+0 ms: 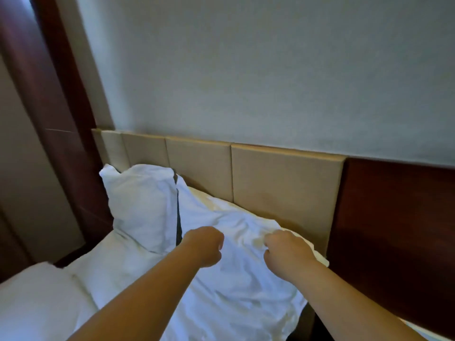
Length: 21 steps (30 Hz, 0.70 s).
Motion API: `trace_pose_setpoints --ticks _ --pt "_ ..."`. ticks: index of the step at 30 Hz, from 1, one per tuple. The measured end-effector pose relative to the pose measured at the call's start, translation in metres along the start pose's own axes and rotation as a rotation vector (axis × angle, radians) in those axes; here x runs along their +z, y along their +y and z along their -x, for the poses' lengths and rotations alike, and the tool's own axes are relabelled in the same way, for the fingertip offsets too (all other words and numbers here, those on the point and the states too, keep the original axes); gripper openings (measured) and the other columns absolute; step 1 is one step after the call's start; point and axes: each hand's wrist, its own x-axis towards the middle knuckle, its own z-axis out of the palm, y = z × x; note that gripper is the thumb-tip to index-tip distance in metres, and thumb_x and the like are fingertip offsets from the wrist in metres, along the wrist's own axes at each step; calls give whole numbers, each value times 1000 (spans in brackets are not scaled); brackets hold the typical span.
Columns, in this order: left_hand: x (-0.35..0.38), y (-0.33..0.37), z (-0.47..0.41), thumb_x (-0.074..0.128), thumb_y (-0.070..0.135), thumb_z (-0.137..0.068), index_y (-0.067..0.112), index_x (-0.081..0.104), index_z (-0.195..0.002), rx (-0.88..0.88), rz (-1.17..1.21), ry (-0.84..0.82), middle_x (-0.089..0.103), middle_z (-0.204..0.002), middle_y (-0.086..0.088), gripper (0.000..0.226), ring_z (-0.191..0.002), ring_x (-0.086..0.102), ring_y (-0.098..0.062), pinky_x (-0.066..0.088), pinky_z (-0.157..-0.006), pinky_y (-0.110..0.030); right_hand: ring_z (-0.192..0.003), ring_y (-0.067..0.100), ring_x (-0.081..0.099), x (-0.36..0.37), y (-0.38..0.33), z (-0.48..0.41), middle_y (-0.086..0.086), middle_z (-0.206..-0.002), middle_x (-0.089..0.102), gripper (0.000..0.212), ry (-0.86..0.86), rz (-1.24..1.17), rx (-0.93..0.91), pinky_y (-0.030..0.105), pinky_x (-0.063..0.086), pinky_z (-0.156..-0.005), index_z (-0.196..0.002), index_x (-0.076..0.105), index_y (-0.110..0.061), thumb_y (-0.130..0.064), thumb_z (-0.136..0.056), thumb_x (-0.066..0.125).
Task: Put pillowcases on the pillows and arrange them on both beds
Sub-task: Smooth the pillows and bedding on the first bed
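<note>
The person is leaning over the head of a bed with white sheets (39,299), both bare forearms reaching forward. A crumpled white fabric pillowcase (236,286) is lying across the bed in front of them, its far edge touching the beige padded headboard (283,183). A cream-coloured strip is showing along that far edge, though whether it is the pillow inside I cannot tell.

The left hand (205,244) is curling tight into a fist at the pillowcase's left side, thumb lying over the fingers; whether any cloth is caught inside it I cannot tell. The right hand (286,252) is bending its fingers down into the pillowcase and pinching the cloth, with creases running out from under the knuckles. The two hands are sitting near each other, a band of wrinkled fabric lying between them.

Just left of the left hand, a plump white covered pillow (141,207) is standing upright, leaning against the headboard, its right edge touching the pillowcase.

A dark red-brown wooden panel (398,217) is adjoining the headboard on the right, and a dark wooden upright (49,114) is rising on the left. A pale grey wall (270,70) is filling the view above.
</note>
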Motion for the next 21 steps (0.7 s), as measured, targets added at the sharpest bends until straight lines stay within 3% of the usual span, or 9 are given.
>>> trace_pose_setpoints --ticks 2,4,9,13,16,18,21 --pt "-14 -16 -2 49 24 -91 24 61 -112 -56 -7 12 57 -121 2 24 -111 56 -21 45 -89 -31 -105 27 57 -19 -10 -14 7 -110 58 17 -1 27 -39 29 39 -73 -98 59 -17 -16 -90 44" --pt "-21 -32 -8 48 22 -91 23 60 -113 -94 -12 20 57 -121 2 24 -111 56 -21 45 -90 -32 -97 28 57 -28 -20 -30 6 -103 57 12 -5 44 -71 28 36 -69 -82 52 -20 -15 -89 43" --pt "-15 -68 -53 45 19 -94 26 48 -128 -144 25 60 54 -127 1 35 -115 52 -20 43 -89 -31 -102 27 58 -17 -33 -82 7 -112 60 23 -18 124 -113 32 43 -75 -108 60 -15 -15 -92 44" --pt "-2 -85 -103 46 11 -92 31 31 -140 -142 80 116 57 -121 -1 53 -109 55 -21 45 -79 -30 -106 26 55 -1 -45 -131 7 -114 60 23 18 149 -137 32 44 -79 -113 56 -15 -16 -92 47" --pt "9 -92 -132 48 16 -95 33 24 -145 -110 152 122 58 -125 -2 57 -112 56 -21 47 -86 -30 -108 27 54 13 -53 -161 7 -115 60 24 41 165 -145 36 43 -85 -117 48 -19 -21 -94 46" --pt "13 -95 -148 50 22 -96 33 25 -144 -58 168 120 57 -129 -2 55 -115 56 -21 46 -91 -30 -109 28 54 20 -54 -178 9 -117 60 23 26 186 -132 38 44 -86 -118 47 -20 -21 -96 44" --pt "15 -95 -166 52 26 -96 24 41 -131 2 87 55 59 -122 -5 37 -109 58 -22 45 -90 -32 -113 29 51 20 -49 -194 11 -120 58 24 -27 224 -127 40 43 -91 -117 53 -14 -20 -97 42"
